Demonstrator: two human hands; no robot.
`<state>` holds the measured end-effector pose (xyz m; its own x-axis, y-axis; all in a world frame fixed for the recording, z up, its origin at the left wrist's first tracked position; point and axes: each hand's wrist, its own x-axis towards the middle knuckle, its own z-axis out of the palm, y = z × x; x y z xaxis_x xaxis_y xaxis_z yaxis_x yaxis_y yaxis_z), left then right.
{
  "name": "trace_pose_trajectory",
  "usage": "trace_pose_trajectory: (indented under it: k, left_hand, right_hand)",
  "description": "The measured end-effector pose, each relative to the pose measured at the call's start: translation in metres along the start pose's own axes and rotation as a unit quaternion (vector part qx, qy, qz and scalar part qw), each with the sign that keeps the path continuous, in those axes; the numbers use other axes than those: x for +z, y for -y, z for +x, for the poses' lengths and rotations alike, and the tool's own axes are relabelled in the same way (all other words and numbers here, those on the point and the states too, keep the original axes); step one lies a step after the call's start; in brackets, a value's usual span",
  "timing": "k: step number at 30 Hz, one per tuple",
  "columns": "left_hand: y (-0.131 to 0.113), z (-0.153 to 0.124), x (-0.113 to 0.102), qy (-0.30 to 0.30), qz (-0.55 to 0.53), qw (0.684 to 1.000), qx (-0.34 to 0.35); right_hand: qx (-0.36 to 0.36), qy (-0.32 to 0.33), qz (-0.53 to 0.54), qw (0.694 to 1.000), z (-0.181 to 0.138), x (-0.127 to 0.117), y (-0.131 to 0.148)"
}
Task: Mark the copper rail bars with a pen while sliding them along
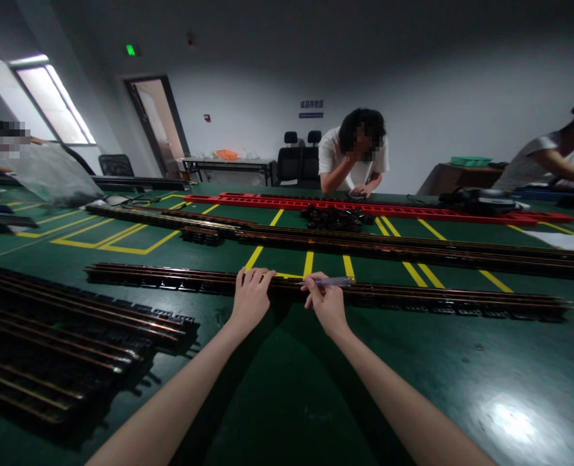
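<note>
Black rail: lying lengthwise across the green table, running left to right beneath both hands, carrying thin copper-coloured rods along its top.
Left hand: resting on the rail, reaching its fingers over the top, pointing the thumb toward the other hand; hiding the fingers' undersides, so leaving it hard to tell whether gripping or only lying there.
Right hand: pinching a pen between thumb and fingers at the rail, near the left hand but apart from it.
Pen barrel: looking clear, tilting only slightly, sticking out to the right.
Yellow lines: marking the tabletop just beyond the rail.
Dark rails: lying side by side at the near left, beyond the left forearm.
Far rails: stretching across behind the black rail.
Black parts: sitting in a heap between the far rails and a long red frame.
Co-worker opposite: leaning over the table in a white top, holding one hand to the face.
Co-worker at right: bending over the far right side.
Plastic bag: bulging at the far left.
Side table: standing by the back wall, holding an orange basket.
</note>
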<state>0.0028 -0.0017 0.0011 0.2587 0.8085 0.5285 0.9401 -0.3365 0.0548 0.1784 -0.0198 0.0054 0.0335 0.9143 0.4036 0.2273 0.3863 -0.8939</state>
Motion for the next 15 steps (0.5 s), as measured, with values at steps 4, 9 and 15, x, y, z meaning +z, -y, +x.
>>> trace_pose_trajectory:
  k: [4,9,15]
  left_hand:
    - [0.0000,0.0000,0.0003,0.004,-0.004,1.000,-0.001]
    - [0.0002,0.0009,0.0001,0.009,-0.011,1.000,-0.004]
    - [0.0025,0.0018,0.0005,0.017,-0.032,0.999,-0.008]
  right_hand:
    - [0.000,-0.004,0.009,1.000,0.0005,-0.0003,-0.0009]
    - [-0.002,0.019,0.020,1.000,0.0018,0.0009,-0.0035]
    - [-0.004,0.021,0.013,1.000,0.0023,0.0017,-0.0032]
